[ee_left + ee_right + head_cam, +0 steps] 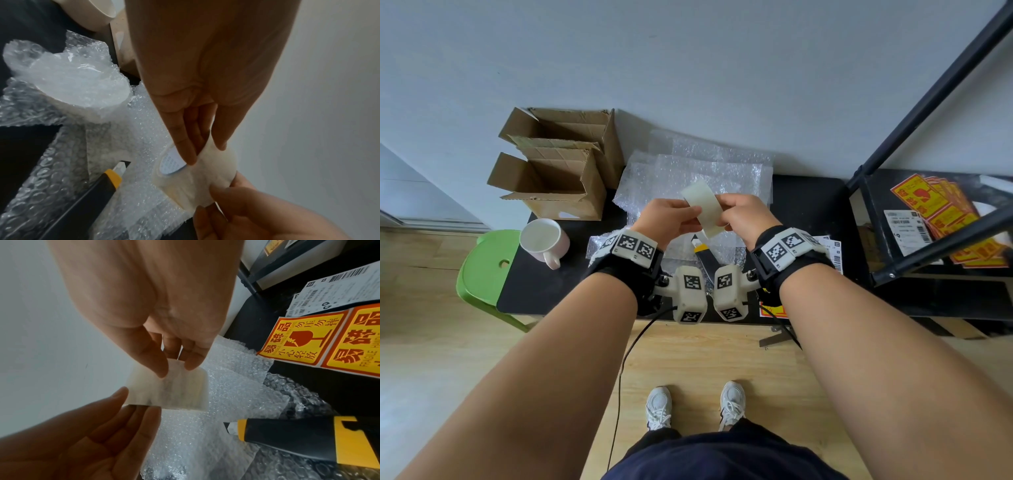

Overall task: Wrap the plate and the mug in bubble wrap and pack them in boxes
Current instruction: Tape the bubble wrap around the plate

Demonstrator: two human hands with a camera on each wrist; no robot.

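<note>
I hold a roll of pale packing tape (703,209) above the table, both hands on it. My left hand (692,215) pinches one side of the tape roll (191,181) between thumb and fingers (186,146). My right hand (723,213) pinches the other side of the tape roll (179,392). Below lie loose bubble wrap sheets (698,171). A bubble-wrapped bundle (68,84) sits under my left wrist; its contents are hidden. The white mug (544,240) stands bare on the table's left end. Two open cardboard boxes (558,164) stand behind it.
A yellow-and-black utility knife (703,255) lies on the bubble wrap under my hands. Fragile stickers (304,340) and shipping labels (329,293) lie to the right, more on a black shelf rack (935,205). A green stool (486,267) stands left of the black table (804,202).
</note>
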